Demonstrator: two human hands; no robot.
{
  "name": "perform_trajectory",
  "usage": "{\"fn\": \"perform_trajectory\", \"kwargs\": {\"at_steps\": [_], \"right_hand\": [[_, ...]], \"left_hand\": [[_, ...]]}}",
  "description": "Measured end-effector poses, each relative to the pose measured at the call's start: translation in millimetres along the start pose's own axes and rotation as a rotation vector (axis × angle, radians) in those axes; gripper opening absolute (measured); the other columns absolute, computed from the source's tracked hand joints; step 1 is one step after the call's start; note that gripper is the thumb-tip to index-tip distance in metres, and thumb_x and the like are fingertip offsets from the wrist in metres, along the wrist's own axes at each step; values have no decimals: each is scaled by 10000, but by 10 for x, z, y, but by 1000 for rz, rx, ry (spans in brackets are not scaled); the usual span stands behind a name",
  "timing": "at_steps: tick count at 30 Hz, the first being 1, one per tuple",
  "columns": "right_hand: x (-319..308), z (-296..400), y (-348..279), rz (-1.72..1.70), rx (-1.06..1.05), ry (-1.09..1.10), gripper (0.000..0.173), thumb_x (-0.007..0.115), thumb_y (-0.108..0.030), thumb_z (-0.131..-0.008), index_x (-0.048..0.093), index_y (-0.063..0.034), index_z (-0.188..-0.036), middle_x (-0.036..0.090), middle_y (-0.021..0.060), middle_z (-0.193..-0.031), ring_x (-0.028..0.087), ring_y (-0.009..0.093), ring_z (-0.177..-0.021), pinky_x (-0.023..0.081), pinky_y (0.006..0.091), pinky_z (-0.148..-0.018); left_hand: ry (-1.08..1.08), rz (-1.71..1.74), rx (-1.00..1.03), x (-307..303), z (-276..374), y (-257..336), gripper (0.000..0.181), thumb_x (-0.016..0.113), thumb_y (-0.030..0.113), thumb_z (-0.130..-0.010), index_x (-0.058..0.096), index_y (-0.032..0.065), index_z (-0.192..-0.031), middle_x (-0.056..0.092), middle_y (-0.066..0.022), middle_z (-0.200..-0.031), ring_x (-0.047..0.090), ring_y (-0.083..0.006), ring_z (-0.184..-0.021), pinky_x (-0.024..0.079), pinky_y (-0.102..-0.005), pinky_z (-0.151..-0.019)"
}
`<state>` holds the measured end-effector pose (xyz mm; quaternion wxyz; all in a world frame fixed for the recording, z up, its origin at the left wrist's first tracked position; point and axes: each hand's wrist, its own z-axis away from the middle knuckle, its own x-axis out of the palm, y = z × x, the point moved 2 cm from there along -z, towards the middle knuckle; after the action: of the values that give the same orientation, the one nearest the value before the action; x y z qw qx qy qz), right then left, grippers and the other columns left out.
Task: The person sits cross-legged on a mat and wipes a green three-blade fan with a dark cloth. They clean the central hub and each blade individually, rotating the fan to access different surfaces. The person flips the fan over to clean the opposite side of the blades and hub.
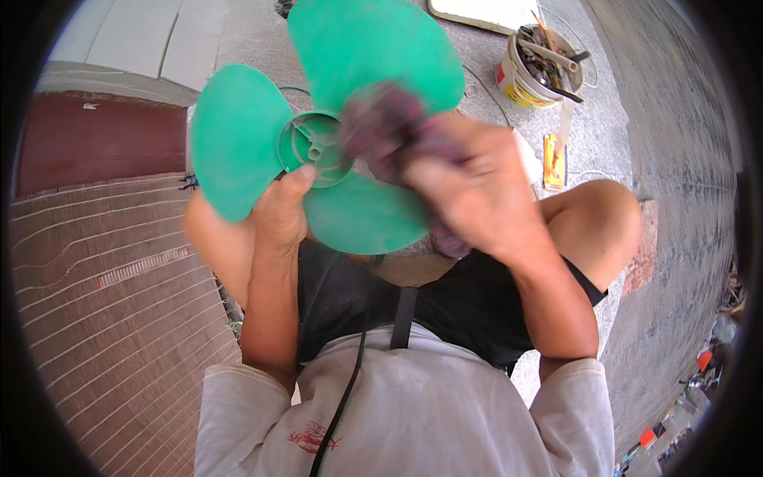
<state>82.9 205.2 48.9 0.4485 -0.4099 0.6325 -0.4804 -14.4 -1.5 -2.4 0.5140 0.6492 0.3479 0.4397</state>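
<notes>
A green plastic fan blade (241,137) with three broad wings is held up over my lap, its round hollow hub showing. My left hand (283,206) grips it at the hub's lower left edge, thumb on the rim. A dark checked cloth (384,128) is bunched in my right hand (477,185). Both the cloth and that hand are blurred, close over the wings on the right side of the hub. Whether the cloth touches the plastic is hard to tell.
A plastic bucket (530,77) full of tools stands on the concrete at the upper right. Near it lies a yellow-packaged item (555,161). A white panel (477,12) rests at the top. To the left are a brown striped mat (119,298) and a dark red panel (104,143).
</notes>
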Motion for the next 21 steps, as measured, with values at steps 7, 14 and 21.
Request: {"fn": "perform_trajectory", "kwargs": {"at_steps": [7,14,21], "right_hand": [[-466,-121,-91,-192,121,556,224,587,-96,-894,695,14,-1056,695,34,-832,623,94,-716,510,241,-662],[-492,-113,-102,-296,212,498,242,632,-203,-924,707,-18,-1059,670,-10,-821,569,48,-692,452,225,-619],[-481,-139,-132,-516,253,635,458,546,-427,-989,689,6,-1023,668,40,-786,585,78,-635,464,240,-562]], "left_hand": [[-91,253,-143,-195,-4,-28,503,652,190,-772,532,-43,-1202,665,-150,-997,684,-271,-794,590,-379,-650],[-295,319,-156,-207,-7,-29,530,662,164,-752,521,-48,-1217,653,-166,-1076,678,-269,-918,588,-401,-772],[-57,253,-179,-283,4,-92,544,683,98,-737,534,-24,-1246,644,-143,-1134,659,-253,-1008,547,-397,-903]]}}
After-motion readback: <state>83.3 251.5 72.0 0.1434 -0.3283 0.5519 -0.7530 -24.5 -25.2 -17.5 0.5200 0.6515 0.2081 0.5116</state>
